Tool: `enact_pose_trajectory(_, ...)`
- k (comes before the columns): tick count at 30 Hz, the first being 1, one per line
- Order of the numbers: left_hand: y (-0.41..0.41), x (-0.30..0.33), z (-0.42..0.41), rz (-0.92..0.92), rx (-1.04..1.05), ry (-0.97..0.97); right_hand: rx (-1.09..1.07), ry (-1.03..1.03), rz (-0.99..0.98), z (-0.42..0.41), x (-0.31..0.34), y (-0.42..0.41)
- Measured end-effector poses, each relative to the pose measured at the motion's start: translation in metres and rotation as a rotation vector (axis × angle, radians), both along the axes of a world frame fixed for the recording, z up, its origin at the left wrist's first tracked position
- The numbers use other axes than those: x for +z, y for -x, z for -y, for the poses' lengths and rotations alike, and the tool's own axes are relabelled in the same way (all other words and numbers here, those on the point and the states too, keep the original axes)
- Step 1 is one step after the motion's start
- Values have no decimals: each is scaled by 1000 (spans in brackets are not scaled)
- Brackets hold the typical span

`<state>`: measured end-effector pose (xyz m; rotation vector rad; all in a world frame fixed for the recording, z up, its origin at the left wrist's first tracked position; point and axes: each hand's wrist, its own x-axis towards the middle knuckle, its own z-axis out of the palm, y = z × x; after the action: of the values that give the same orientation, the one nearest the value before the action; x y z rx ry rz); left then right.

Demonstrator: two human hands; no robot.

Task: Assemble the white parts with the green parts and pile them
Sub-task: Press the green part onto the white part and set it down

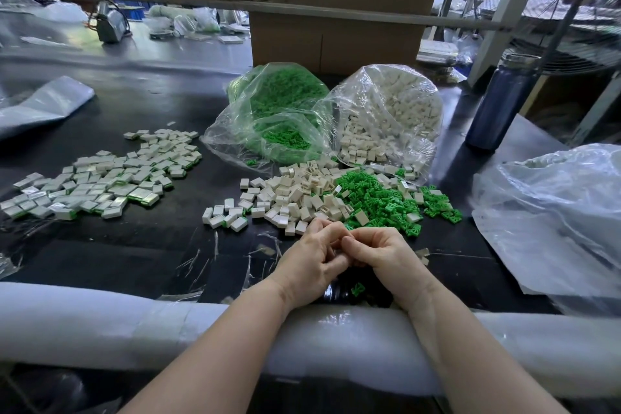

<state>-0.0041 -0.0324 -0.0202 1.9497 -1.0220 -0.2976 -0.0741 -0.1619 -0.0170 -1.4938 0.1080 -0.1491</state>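
your left hand [312, 260] and right hand [379, 254] meet fingertip to fingertip over the black table [134, 245], fingers curled; what they pinch is hidden, so i cannot tell. just beyond them lie the loose heap of small white plastic blocks [295, 193] and the heap of green plastic clips [379, 198]. the spread pile of assembled white-and-green pieces [100, 178] sits well to your left.

Factory workbench: bagged parts [389, 111], cartons [336, 40]

Bare forearms, no sleeves, unadorned hands
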Motion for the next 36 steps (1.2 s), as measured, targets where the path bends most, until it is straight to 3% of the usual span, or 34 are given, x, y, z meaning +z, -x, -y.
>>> enact_pose_trajectory(36, 1, 4, 0, -58, -10, 20, -47, -30, -42, -1, 3, 1)
